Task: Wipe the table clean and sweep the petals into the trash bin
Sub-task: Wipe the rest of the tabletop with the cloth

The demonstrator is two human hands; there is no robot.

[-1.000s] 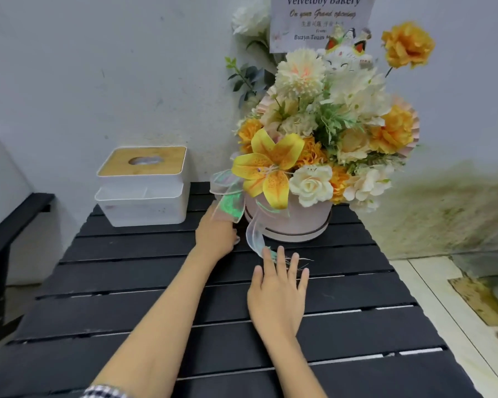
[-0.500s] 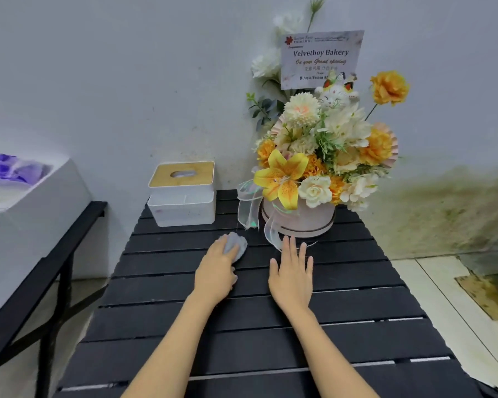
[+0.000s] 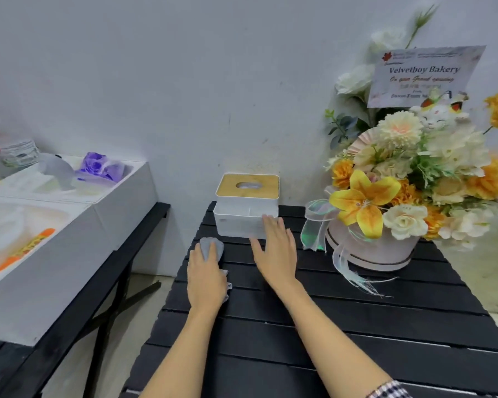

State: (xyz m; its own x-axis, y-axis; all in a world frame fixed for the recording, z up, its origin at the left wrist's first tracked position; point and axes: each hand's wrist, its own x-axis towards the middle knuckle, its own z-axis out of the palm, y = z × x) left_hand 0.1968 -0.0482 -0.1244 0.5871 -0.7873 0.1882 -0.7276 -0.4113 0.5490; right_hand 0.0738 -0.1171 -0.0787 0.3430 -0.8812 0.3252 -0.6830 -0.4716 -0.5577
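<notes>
My left hand [image 3: 206,272] lies palm-down on a grey cloth [image 3: 212,249], fingers straight, pressing it flat against the black slatted desk [image 3: 357,326]; the cloth shows past my fingertips and beside my palm. My right hand [image 3: 275,251], open with fingers spread, reaches forward, its fingertips touching the front of the white tissue box [image 3: 246,209] with the wooden lid. To the right on the same desk stands the flower arrangement [image 3: 400,182] in a pale round box.
</notes>
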